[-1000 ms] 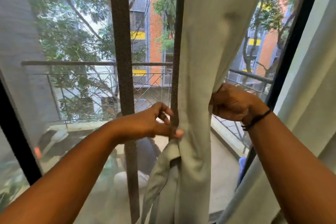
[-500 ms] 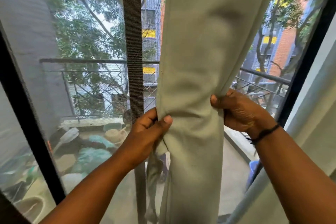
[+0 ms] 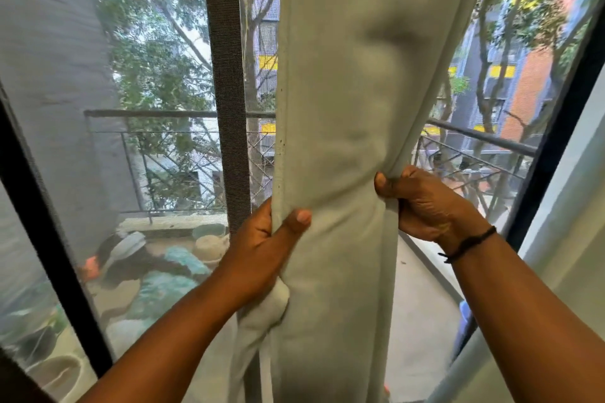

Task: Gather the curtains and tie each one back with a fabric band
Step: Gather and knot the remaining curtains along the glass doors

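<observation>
Right now my left hand (image 3: 262,255) pinches the left edge of the pale curtain (image 3: 340,108), and my right hand (image 3: 422,203) grips its right edge. So the curtain hangs bunched between them, before the window frame (image 3: 226,75), with glass showing on both sides.

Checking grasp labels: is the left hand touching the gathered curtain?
Touching. Head view: left hand grips the gathered curtain's left edge, thumb pressed across the front.

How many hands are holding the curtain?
2. The left hand grips the curtain at its left edge; the right hand pinches its right edge, a bit higher.
</observation>
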